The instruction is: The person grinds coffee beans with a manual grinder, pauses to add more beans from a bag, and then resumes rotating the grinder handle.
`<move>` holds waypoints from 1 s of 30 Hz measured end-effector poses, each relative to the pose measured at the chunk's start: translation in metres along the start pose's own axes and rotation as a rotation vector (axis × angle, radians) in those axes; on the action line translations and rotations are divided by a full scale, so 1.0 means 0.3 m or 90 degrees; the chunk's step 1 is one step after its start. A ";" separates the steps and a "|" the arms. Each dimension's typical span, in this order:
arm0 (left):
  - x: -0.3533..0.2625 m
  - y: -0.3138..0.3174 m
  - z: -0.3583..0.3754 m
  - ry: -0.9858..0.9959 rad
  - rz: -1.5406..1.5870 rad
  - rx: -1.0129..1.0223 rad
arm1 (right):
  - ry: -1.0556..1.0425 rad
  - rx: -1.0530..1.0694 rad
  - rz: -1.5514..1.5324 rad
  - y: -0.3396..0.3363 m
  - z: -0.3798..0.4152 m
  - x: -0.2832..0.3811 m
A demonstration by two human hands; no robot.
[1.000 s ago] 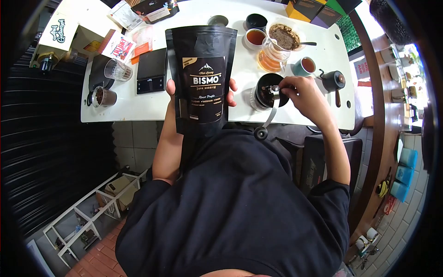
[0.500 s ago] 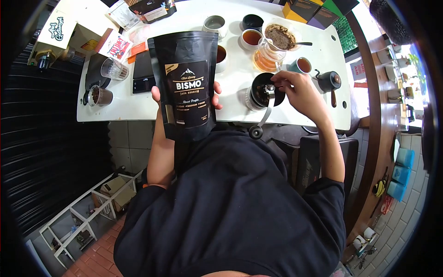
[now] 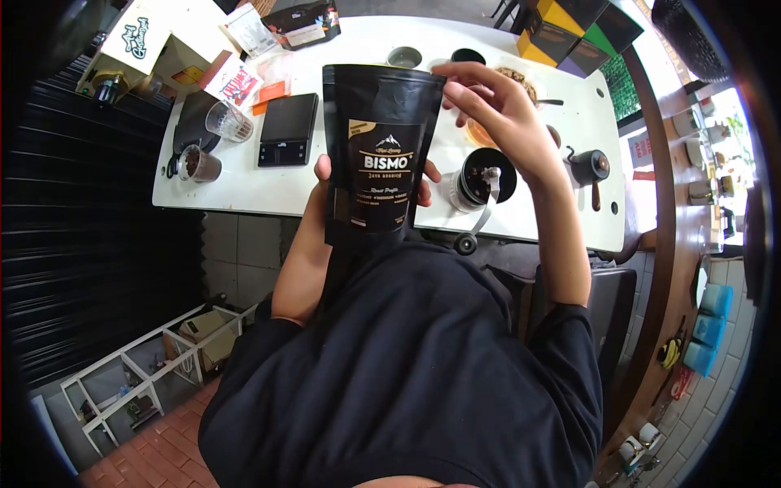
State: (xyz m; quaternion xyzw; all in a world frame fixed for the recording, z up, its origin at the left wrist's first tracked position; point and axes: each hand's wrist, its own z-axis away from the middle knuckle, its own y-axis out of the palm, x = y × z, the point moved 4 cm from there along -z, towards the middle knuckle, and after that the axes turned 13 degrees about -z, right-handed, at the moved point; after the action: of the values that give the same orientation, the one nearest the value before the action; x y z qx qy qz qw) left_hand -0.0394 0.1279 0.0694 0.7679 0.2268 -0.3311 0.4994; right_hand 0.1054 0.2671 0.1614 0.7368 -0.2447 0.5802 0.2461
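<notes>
A black BISMO coffee pouch (image 3: pixel 382 154) stands upright in my left hand (image 3: pixel 324 168), whose fingertips show at both of its sides while the palm is hidden behind it. At the pouch's top right corner is my right hand (image 3: pixel 500 114), thumb and index finger close together there, the other fingers bent. Whether they pinch the pouch's edge is hard to make out. Below that hand a hand grinder (image 3: pixel 480 180) with a black bowl-shaped top and a metal crank sits near the table's front edge. Nobody touches it.
On the white table (image 3: pixel 244 183) are a black scale (image 3: pixel 288 130), a glass (image 3: pixel 229 122), a jar of grounds (image 3: pixel 200 164) and a grey cup (image 3: pixel 404 58). At the right stands a black kettle (image 3: pixel 589 167). Colourful boxes (image 3: pixel 578 37) are at the back right.
My right hand has left the grinder's crank and moved up and left to the pouch's top corner. The pouch appears further right in the view, which has shifted somewhat.
</notes>
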 end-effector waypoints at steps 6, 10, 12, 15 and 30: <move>-0.043 0.043 0.026 0.006 0.024 -0.017 | 0.037 0.070 -0.078 0.035 -0.055 -0.015; -0.075 0.033 0.053 0.021 0.016 -0.014 | 0.055 0.085 -0.108 0.100 -0.074 -0.008; -0.070 0.026 0.080 0.024 0.024 -0.038 | 0.073 0.092 -0.104 0.123 -0.083 -0.007; -0.079 0.006 0.145 0.000 0.061 -0.050 | 0.092 0.103 -0.088 0.181 -0.095 -0.013; -0.186 -0.223 0.309 -0.071 0.173 0.034 | 0.116 0.195 0.122 0.425 -0.239 -0.036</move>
State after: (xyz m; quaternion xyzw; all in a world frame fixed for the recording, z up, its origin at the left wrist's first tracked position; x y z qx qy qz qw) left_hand -0.1487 0.0684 0.0430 0.7848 0.0839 -0.3087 0.5308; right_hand -0.0319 0.2177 0.1756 0.6834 -0.1994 0.6957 0.0958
